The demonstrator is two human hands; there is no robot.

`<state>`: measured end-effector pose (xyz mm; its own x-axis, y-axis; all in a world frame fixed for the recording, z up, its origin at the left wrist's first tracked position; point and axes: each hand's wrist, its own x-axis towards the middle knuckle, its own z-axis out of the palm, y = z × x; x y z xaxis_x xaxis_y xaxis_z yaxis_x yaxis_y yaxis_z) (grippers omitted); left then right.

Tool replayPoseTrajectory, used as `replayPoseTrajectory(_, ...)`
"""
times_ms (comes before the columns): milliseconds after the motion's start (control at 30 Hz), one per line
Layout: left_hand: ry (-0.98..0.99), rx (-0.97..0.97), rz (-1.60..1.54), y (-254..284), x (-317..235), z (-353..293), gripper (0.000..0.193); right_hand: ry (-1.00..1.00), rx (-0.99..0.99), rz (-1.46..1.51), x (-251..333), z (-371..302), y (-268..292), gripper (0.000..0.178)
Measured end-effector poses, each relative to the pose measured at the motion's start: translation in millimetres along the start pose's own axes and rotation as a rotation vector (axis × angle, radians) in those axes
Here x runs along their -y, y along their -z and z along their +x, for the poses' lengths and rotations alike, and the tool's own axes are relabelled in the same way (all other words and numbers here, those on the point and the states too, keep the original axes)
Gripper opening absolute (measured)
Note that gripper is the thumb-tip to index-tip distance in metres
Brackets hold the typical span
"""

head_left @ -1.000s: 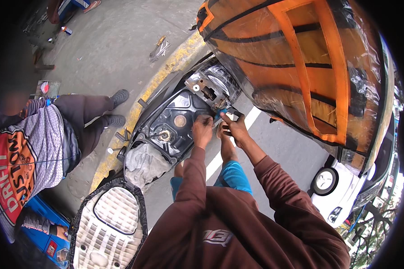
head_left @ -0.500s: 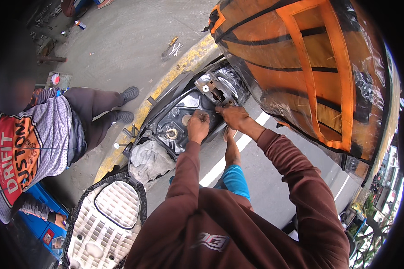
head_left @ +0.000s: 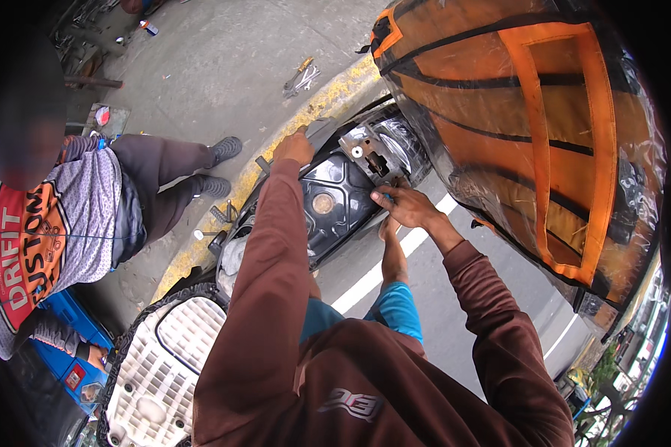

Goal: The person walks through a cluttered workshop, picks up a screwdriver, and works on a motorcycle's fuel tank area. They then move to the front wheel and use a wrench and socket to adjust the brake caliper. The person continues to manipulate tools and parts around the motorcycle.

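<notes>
In the head view, the motorbike (head_left: 341, 176) lies open in front of you, between the yellow-painted curb (head_left: 332, 97) and the road's white line (head_left: 417, 238). Its tank (head_left: 352, 203) is glossy black, pressed into raised ribs, with a tan round patch (head_left: 322, 203) near the middle. Past the tank's far end sits a metal bracket (head_left: 364, 154), grey and stained brown, with a dark cutout and a pale round washer-like spot. A crumpled grey cloth (head_left: 232, 257) shows at the near end, partly behind your left sleeve.

Your left arm reaches straight forward across the bike, and your left hand (head_left: 294, 149) is at its curb-side edge, back upward, fingers curled; you cannot tell from here whether they grip anything. Your right arm bends inward at the elbow. Your right hand (head_left: 408, 207) is at the road-side edge, close by the bracket's lower corner, thumb and fingers bent near one another; what lies between them is too small to tell.
</notes>
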<state>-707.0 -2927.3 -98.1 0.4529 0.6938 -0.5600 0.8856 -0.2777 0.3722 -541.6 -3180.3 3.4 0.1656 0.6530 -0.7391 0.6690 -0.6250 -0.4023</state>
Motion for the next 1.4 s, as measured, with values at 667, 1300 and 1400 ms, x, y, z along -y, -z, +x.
replayPoseTrajectory(667,-0.009,-0.228,-0.087,-2,-21,10,0.042,-0.147,-0.344,1.158,-37,8,-50,0.038)
replayPoseTrajectory(1300,-0.146,-0.525,-0.547,-73,20,-169,0.023,-0.318,-0.912,1.915,23,50,-100,0.015)
replayPoseTrajectory(1400,-0.145,-0.539,-0.521,-64,24,-168,0.023,-0.291,-0.848,1.816,16,48,-103,0.015)
